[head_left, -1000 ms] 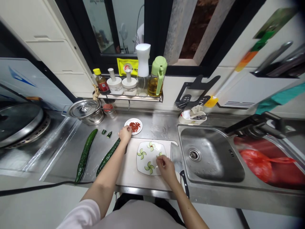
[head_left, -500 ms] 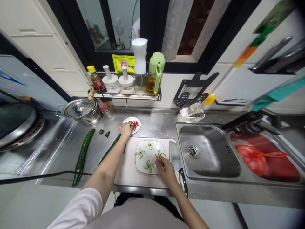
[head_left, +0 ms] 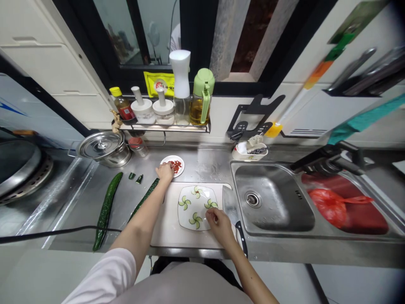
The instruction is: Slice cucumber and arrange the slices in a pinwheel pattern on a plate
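My left hand (head_left: 165, 171) is at the left rim of a small white dish (head_left: 180, 172) of chopped red pieces (head_left: 176, 166). Its fingertips are bunched together at the pieces; whatever they pinch is hidden. Over the right edge of a squarish clear-looking plate (head_left: 182, 217), my right hand (head_left: 219, 223) has its fingers curled in a pinch, and what is in it is too small to make out. Green cucumber slices (head_left: 195, 220) lie on the plate as several pinwheels, the far one with a reddish centre. Under the plate is a white cutting board (head_left: 167, 236).
A knife (head_left: 241, 238) with a black handle lies at the board's right edge. One whole cucumber (head_left: 107, 211), another cucumber (head_left: 144, 199) partly behind my left forearm, and cucumber ends (head_left: 139, 179) lie left. The sink (head_left: 275, 202) is right; a lidded pot (head_left: 104, 147) stands back left.
The whole view has shifted slightly, so things sit a little further left. Both hands keep nearly the same places, the left at the dish and the right over the plate.
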A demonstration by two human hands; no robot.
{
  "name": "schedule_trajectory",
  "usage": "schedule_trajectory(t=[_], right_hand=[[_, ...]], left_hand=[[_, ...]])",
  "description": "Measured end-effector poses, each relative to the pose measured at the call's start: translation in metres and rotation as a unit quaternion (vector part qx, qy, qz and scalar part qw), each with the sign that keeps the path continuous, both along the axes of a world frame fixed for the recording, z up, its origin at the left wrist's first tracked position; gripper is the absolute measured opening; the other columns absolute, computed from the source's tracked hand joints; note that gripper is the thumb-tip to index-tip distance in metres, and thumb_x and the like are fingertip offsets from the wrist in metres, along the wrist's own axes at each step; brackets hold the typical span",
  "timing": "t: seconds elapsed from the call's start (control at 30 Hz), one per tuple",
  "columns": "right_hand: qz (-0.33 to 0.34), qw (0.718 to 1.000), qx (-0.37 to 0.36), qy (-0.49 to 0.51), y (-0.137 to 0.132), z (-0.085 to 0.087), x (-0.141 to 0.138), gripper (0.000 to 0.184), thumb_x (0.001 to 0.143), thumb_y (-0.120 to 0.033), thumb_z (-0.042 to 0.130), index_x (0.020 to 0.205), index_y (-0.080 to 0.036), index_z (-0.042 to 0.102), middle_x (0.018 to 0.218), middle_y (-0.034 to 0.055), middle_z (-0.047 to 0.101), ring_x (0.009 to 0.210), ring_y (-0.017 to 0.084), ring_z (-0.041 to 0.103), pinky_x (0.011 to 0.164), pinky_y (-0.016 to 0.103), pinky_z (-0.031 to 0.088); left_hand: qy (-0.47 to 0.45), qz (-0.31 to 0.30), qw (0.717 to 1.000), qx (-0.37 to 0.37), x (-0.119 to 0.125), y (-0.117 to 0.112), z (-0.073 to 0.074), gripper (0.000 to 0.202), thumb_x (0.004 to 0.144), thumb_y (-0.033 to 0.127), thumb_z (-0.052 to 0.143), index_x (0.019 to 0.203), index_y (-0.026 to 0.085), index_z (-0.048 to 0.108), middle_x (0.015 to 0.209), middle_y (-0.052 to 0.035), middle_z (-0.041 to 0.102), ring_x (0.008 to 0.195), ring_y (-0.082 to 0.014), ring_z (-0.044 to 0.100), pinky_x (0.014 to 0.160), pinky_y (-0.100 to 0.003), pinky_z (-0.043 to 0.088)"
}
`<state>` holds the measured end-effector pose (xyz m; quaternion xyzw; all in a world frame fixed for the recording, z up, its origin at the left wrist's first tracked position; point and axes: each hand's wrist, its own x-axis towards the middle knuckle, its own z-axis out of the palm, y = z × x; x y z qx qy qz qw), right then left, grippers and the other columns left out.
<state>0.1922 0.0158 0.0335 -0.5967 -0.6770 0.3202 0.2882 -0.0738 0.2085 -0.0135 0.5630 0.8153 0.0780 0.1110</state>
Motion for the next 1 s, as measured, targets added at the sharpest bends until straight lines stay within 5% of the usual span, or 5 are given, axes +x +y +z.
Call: schedule_trajectory(t=[0.23,0.37,0.6,0.73,1.0], right_hand=[[0.004,1.000,-0.005,0.007,0.002,-0.001,-0.001,0.020,0.086,-0.033,0.047,0.077,-0.021,0.061,0.068,0.0027,0.063,0.065,0.018,0.056,0.061,0.026,0.040],[0.006,1.000,-0.011,0.010,0.001,-0.002,-0.003,0.021,0.086,-0.033,0.047,0.077,-0.021,0.061,0.068,0.0025,0.063,0.065,0.017,0.056,0.061,0.026,0.040],[0.012,1.000,-0.015,0.013,0.000,-0.002,-0.007,0.020,0.084,-0.033,0.048,0.077,-0.020,0.062,0.063,0.0015,0.059,0.061,0.016,0.054,0.057,0.025,0.038],[0.009,1.000,-0.011,0.018,0.005,-0.003,-0.009,0.020,0.084,-0.035,0.049,0.077,-0.021,0.062,0.063,0.0010,0.058,0.060,0.016,0.053,0.056,0.025,0.038],[-0.007,0.999,0.018,0.034,0.031,0.015,-0.013,0.022,0.085,-0.036,0.048,0.077,-0.021,0.061,0.061,-0.0008,0.053,0.064,0.015,0.051,0.059,0.025,0.038]], left_hand=[[-0.065,0.039,0.996,0.037,-0.003,-0.005,0.002,0.013,0.082,0.025,0.056,0.087,0.025,0.067,0.108,-0.0082,0.067,0.103,-0.0263,0.060,0.091,-0.042,0.038],[-0.180,0.098,0.975,0.084,-0.003,-0.008,-0.001,0.008,0.075,0.025,0.062,0.082,0.023,0.066,0.092,-0.0041,0.070,0.091,-0.0224,0.064,0.085,-0.036,0.044],[-0.474,0.187,0.841,0.184,0.017,-0.020,0.000,0.016,0.062,0.025,0.071,0.074,0.016,0.064,0.065,-0.0004,0.066,0.064,-0.0137,0.064,0.068,-0.025,0.051],[-0.571,0.156,0.781,0.199,0.027,-0.037,0.013,0.027,0.058,0.027,0.075,0.081,0.014,0.068,0.074,-0.0042,0.071,0.074,-0.0150,0.067,0.076,-0.028,0.052],[-0.614,0.130,0.764,0.151,0.049,-0.085,0.057,0.030,0.058,0.031,0.080,0.084,0.017,0.074,0.087,-0.0068,0.074,0.084,-0.0189,0.067,0.076,-0.029,0.051]])
